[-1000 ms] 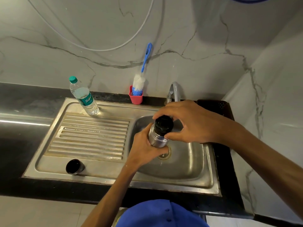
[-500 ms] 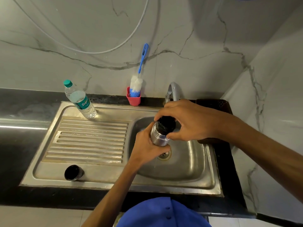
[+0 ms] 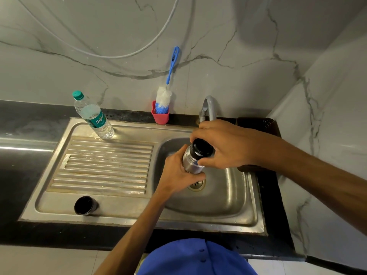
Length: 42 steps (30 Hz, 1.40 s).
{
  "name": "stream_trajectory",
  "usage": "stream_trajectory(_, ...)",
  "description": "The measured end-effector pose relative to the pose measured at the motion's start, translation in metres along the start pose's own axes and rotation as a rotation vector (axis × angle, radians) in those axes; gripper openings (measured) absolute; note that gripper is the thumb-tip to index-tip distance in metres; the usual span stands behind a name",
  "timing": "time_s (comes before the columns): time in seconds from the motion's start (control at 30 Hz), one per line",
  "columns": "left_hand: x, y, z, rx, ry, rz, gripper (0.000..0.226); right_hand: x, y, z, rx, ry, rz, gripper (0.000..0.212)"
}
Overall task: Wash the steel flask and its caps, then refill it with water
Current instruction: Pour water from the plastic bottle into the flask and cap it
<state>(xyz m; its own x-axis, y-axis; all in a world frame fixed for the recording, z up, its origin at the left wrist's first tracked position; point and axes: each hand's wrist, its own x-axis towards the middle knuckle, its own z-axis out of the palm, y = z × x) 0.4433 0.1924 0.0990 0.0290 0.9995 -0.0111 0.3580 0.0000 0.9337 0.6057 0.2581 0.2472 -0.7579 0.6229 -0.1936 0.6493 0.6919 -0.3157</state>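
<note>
Fingers (image 3: 206,161) of the right hand (image 3: 228,143) curl around the black cap (image 3: 201,147) on top of the steel flask (image 3: 191,162), while the left hand (image 3: 176,175) wraps the flask's body from below, holding it tilted over the sink (image 3: 228,195) basin, just above the drain (image 3: 196,184). Compared with a second ago, both hands and the flask sit in nearly the same spot over the basin, the right hand's grip on the cap turned only slightly; the second black cap (image 3: 85,205) lies where it did, on its side at the near left corner of the sink's draining board, well apart from the flask. Whether the flask holds anything cannot be told with the cap on it. A clear plastic water bottle (image 3: 93,116) with a green lid stands at the far left corner of the draining board, apparently nearly full; its green label shows white lettering beginning "Sig", the rest unreadable. Behind the sink's far rim, a red holder (image 3: 160,116) contains a blue-handled bottle brush (image 3: 164,98) with white and blue bristles, leaning against the marble wall. The tap (image 3: 209,108) rises behind the basin, just beyond the right hand. A dark tray (image 3: 264,124) rests right of the basin.
</note>
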Motion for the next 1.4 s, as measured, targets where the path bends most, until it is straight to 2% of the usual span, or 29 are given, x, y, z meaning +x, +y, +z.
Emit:
stream_trajectory(0.2,0.001,-0.009,0.001,0.016,-0.001,-0.011,0.066,0.003,-0.007,0.010,0.012,-0.015,0.127,0.040)
stream_trajectory(0.4,-0.001,-0.007,0.002,0.001,0.059,-0.025,0.062,0.009,-0.023,0.026,-0.006,0.149,0.334,0.047)
stream_trajectory(0.63,0.000,-0.019,0.012,0.008,0.082,-0.076,0.058,0.015,-0.045,0.025,-0.436,0.072,0.576,0.083)
stream_trajectory(0.7,0.000,-0.018,0.011,0.017,0.086,-0.060,0.057,0.012,-0.044,0.019,-0.396,0.104,0.528,0.086)
stream_trajectory(0.73,0.001,-0.017,0.010,0.030,0.094,-0.030,0.055,0.008,-0.040,0.014,-0.300,0.104,0.434,0.082)
stream_trajectory(0.83,0.002,-0.014,0.001,0.028,0.106,0.033,0.058,-0.006,-0.025,-0.003,0.011,-0.058,0.122,0.075)
stream_trajectory(0.9,0.002,-0.015,-0.001,0.027,0.105,0.045,0.063,-0.007,-0.015,0.002,-0.020,-0.064,0.034,0.062)
stream_trajectory(1.0,0.000,-0.016,-0.001,0.050,0.097,0.050,0.063,0.000,-0.019,0.010,-0.059,-0.003,0.143,0.034)
stream_trajectory(1.07,-0.002,-0.015,0.000,0.073,0.089,0.058,0.059,0.007,-0.025,0.015,-0.236,0.023,0.287,0.053)
stream_trajectory(1.13,-0.003,-0.012,0.000,0.078,0.083,0.045,0.057,0.009,-0.026,0.019,-0.436,0.047,0.351,0.073)
stream_trajectory(1.17,-0.004,-0.011,0.000,0.084,0.084,0.046,0.056,0.008,-0.023,0.020,-0.420,0.055,0.332,0.076)
stream_trajectory(1.27,-0.003,-0.011,0.000,0.051,0.083,0.051,0.061,-0.004,-0.012,0.009,0.034,-0.048,0.122,0.067)
stream_trajectory(1.3,-0.003,-0.011,-0.001,0.038,0.086,0.053,0.062,-0.004,-0.008,0.008,0.078,-0.075,0.042,0.062)
stream_trajectory(1.37,-0.002,-0.010,-0.001,0.056,0.082,0.070,0.062,-0.004,-0.006,0.012,-0.010,-0.038,0.036,0.046)
stream_trajectory(1.4,-0.002,-0.010,-0.001,0.074,0.079,0.082,0.062,-0.001,-0.008,0.016,-0.098,-0.012,0.116,0.050)
